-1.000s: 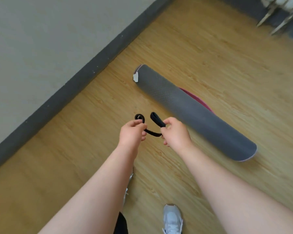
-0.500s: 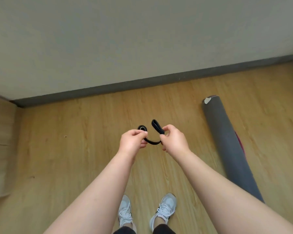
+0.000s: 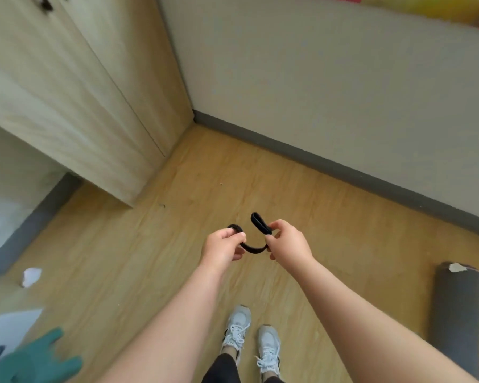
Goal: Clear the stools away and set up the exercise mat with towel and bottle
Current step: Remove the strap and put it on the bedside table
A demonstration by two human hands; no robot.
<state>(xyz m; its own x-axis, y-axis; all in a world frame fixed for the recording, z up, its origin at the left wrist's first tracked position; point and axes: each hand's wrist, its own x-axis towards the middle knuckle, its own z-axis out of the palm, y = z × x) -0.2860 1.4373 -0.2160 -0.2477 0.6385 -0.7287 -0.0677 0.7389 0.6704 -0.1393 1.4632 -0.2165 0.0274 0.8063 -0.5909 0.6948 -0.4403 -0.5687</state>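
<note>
A black strap [image 3: 253,248] hangs in a short curve between my two hands at chest height over the wooden floor. My left hand [image 3: 224,247] pinches one end, which curls into a small loop. My right hand [image 3: 286,240] pinches the other end, where a folded loop sticks up. The rolled grey exercise mat [image 3: 457,302] lies on the floor at the right edge, a white tag on its end, partly hidden behind my right forearm. No stool, towel or bottle is in view.
A light wooden cabinet [image 3: 80,92] fills the upper left, meeting a pale wall [image 3: 329,87] with a grey skirting board. A crumpled white scrap [image 3: 31,276] lies on the floor at left. A green glove-like object [image 3: 36,360] and a white surface sit at the lower left corner.
My view has swung left: the mat slid from the centre to the right edge and the cabinet came into sight. Both hands keep the same hold on the strap.
</note>
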